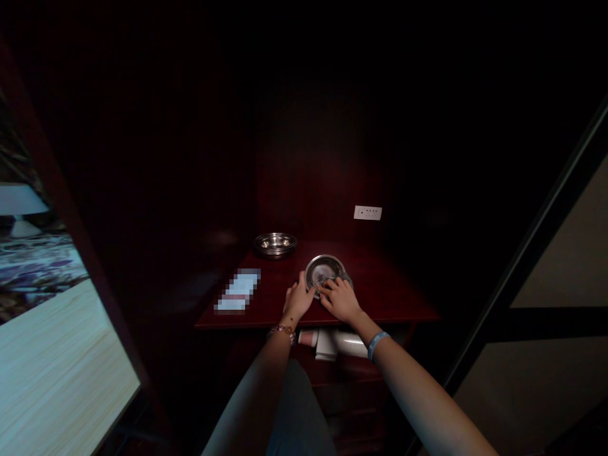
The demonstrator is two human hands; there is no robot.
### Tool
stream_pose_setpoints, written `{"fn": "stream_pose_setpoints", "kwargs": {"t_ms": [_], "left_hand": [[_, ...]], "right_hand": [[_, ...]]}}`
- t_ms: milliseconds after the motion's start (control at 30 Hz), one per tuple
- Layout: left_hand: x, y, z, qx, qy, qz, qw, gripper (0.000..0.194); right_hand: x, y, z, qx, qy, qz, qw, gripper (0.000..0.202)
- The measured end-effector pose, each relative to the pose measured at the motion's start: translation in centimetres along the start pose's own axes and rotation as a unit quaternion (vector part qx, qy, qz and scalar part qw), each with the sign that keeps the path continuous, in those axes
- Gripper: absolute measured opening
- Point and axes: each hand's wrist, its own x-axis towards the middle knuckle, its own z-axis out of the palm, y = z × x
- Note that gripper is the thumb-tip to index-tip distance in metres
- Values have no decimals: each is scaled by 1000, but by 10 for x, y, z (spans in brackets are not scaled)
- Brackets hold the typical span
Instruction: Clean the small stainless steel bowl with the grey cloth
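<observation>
A round stainless steel bowl (325,269) is on the dark red shelf (380,291), its open side towards me. My left hand (299,296) grips the bowl's near left rim, with the thumb at the inner edge. Over the near right side, my right hand (340,299) has its fingers bent into the bowl. A bit of dark grey cloth (348,278) shows beside the right fingers at the rim; the rest of it is hidden under the hand. Farther back on the left, a small stack of shiny metal bowls (275,245) stands on the same shelf.
A pixelated flat item (239,291) lies left on the shelf. The back wall carries a white socket (367,213). Below the shelf edge are paper cups (351,344) and a white box (326,346). At far left are a pale wooden surface (66,367) and a lamp (19,206).
</observation>
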Motion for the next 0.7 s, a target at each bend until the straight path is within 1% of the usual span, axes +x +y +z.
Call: {"fn": "stream_pose_setpoints", "kwargs": {"t_ms": [200, 333, 500, 700], "left_hand": [[-1, 2, -3, -13, -4, 7, 1000, 40], [-2, 0, 1, -2, 4, 8, 1000, 45], [-1, -3, 6, 24, -1, 37, 999, 47], [0, -1, 6, 18, 2, 22, 1000, 52]], "right_hand": [[-1, 0, -2, 6, -6, 3, 1000, 40], [-2, 2, -2, 22, -5, -1, 1000, 40], [-2, 2, 0, 23, 1, 1, 1000, 40], [-1, 1, 2, 12, 9, -1, 1000, 41]]}}
